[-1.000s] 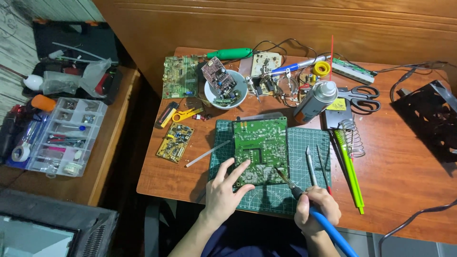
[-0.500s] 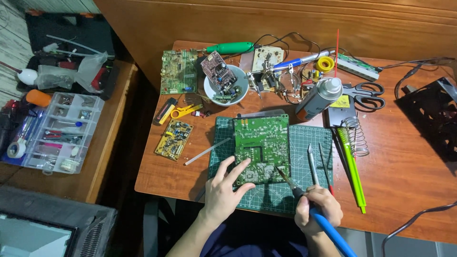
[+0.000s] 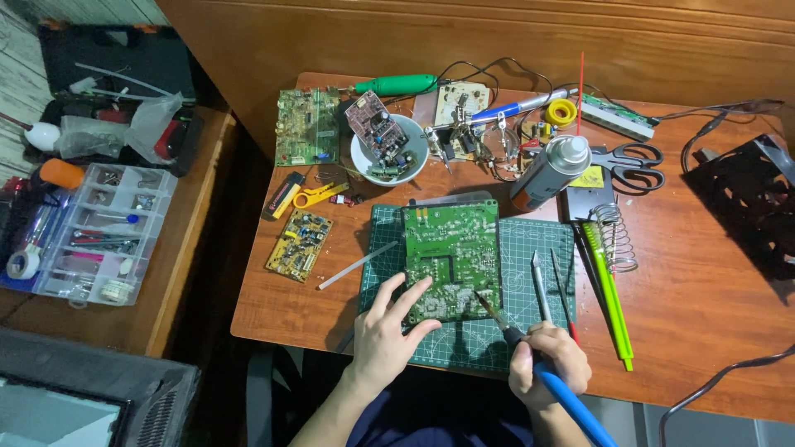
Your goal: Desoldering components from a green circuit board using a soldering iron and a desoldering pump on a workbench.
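While my right hand (image 3: 548, 364) hides its fingertips, fisted around the blue soldering iron (image 3: 538, 364), my left hand (image 3: 389, 327) rests open, fingers spread on the green circuit board (image 3: 451, 257).

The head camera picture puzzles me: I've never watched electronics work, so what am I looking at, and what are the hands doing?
The view comes from a camera worn on a person's head, looking down at their own two bare hands over a wooden table. The left hand presses its fingers on a green circuit board lying on a green cutting mat. The right hand grips a blue-handled soldering iron, its tip touching or just above the board's lower right edge. Around them lie tweezers, a spray can, scissors, a white bowl of parts, and a smaller yellow circuit board.
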